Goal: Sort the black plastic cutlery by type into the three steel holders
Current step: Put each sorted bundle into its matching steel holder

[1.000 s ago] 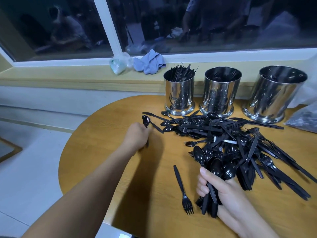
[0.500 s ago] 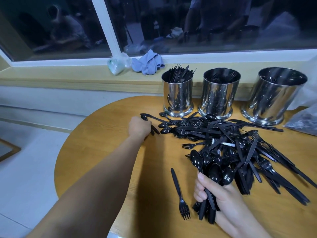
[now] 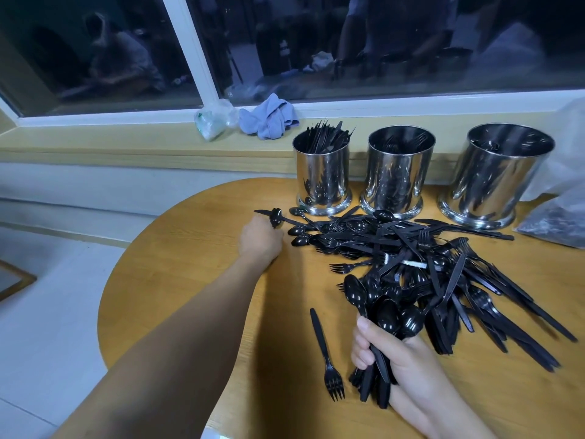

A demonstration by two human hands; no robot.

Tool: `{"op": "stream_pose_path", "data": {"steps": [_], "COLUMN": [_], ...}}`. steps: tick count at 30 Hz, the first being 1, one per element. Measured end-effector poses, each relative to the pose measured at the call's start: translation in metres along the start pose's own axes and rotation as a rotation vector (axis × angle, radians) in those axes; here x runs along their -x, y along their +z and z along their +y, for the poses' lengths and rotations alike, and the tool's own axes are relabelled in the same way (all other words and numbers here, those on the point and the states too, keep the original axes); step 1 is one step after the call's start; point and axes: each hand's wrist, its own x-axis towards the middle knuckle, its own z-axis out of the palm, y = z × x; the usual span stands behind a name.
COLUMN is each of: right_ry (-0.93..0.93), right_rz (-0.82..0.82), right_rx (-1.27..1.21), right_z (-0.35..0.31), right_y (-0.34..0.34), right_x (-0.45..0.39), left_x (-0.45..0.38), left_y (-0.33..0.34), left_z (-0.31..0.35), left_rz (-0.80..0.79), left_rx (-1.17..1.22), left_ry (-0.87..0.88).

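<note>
Three holders stand along the table's (image 3: 177,280) far edge: the left holder (image 3: 323,175) bristles with what look like knives, the middle holder (image 3: 397,172) shows fork tines down inside, and the right holder (image 3: 497,175) has only a few dark pieces at its bottom, too dim to name; so a start is made, yet most of the work is left, for a large pile (image 3: 427,274) of mixed forks, knives and spoons lies across the middle of the table toward its right edge. The right hand (image 3: 399,365), at the near edge, is clenched round a bunch of spoons (image 3: 386,315), bowls up, gathered but not yet dropped in a holder. The left hand (image 3: 261,240) reaches to the pile's left fringe, just in front of the left holder, fingers curled on a spoon (image 3: 275,218) whose bowl pokes above the knuckles. One stray fork (image 3: 327,356) lies apart near the near edge, just left of the right hand. My guess is the spoons belong in the right holder.
</note>
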Motion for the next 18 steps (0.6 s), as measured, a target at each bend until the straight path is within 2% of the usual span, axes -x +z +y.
{"op": "stream_pose_path", "data": {"steps": [4, 10, 13, 16, 18], "right_ry": [0.024, -0.024, -0.070, -0.203, -0.243], "right_rz": [0.031, 0.076, 0.150, 0.188, 0.237], "right_rx": [-0.071, -0.101, -0.158, -0.180, -0.185], "right_z": [0.002, 0.001, 0.000, -0.004, -0.005], "right_y": [0.000, 0.005, 0.015, 0.030, 0.036], "right_x": [0.001, 0.007, 0.013, 0.018, 0.023], "left_x": [0.008, 0.069, 0.133, 0.215, 0.257], "left_y": [0.002, -0.027, -0.041, -0.044, -0.043], "left_z": [-0.012, -0.014, -0.003, 0.011, 0.017], "left_rz": [-0.057, -0.064, -0.182, -0.354, -0.407], "left_rx": [0.157, 0.622, 0.723, 0.838, 0.924], "left_ry": [0.048, 0.045, 0.137, 0.208, 0.231]}}
